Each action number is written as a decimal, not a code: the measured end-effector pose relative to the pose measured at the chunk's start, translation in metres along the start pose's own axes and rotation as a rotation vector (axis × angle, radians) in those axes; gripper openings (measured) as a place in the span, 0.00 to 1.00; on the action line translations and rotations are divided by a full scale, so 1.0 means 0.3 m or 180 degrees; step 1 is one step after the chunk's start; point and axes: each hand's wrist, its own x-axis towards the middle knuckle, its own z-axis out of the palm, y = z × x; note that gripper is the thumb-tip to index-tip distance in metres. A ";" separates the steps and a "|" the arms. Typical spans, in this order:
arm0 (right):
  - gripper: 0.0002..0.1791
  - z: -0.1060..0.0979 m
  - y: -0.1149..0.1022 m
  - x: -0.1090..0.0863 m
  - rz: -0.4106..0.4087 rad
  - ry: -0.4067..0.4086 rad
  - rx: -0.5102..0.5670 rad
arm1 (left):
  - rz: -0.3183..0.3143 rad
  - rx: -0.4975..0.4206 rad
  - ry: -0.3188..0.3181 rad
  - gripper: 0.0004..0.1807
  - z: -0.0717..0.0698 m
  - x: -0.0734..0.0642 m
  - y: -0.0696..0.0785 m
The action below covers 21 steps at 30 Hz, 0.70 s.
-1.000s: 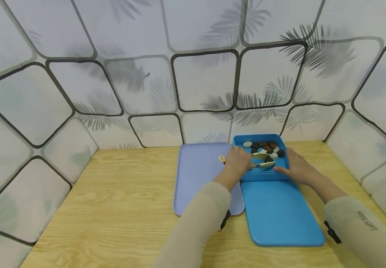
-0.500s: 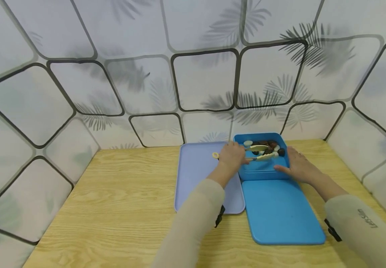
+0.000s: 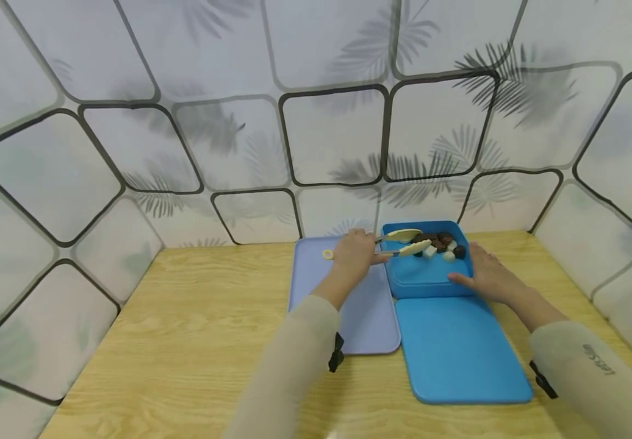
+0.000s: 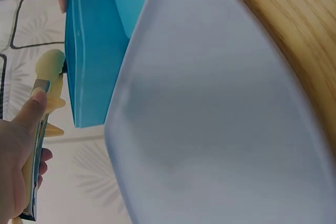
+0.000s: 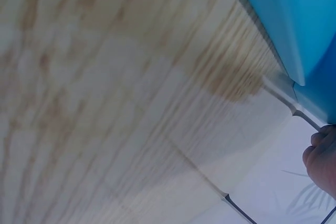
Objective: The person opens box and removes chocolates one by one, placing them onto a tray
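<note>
Tongs [image 3: 415, 247] with pale yellow scalloped heads and a ring at the tail are held in my left hand [image 3: 353, 253]. Their two heads stand apart over the left side of a blue box [image 3: 431, 289]. Dark, brown and white pebble-like pieces [image 3: 438, 242] lie in the box, mostly toward its back and right. Whether the tongs hold any piece I cannot tell. In the left wrist view the thumb [image 4: 32, 109] presses along the tongs. My right hand [image 3: 488, 272] rests against the box's right wall, fingers extended, thumb at the front rim.
Left of the box lies a lavender tray [image 3: 371, 329], partly under my left hand. A flat blue panel like a lid [image 3: 464, 353] lies in front of the box. Wooden tabletop [image 3: 184, 341] spreads to the left, and patterned fabric walls [image 3: 332, 134] rise behind.
My left hand has moved left with the tongs, drawing their heads from the middle of the box to its left side and slightly up. My right hand stays at the box.
</note>
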 end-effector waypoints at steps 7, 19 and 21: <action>0.59 0.002 -0.002 -0.004 -0.0022 0.0015 0.0019 | -0.0130 -0.0166 0.0245 0.34 0.016 -0.045 -0.075; 0.59 0.003 0.002 0.005 -0.0027 -0.0026 -0.0023 | -0.0122 -0.0099 0.0823 0.34 -0.014 -0.094 -0.203; 0.59 0.001 0.000 0.003 -0.0004 -0.0045 -0.0016 | -0.0144 -0.0102 0.0811 0.35 -0.013 -0.099 -0.217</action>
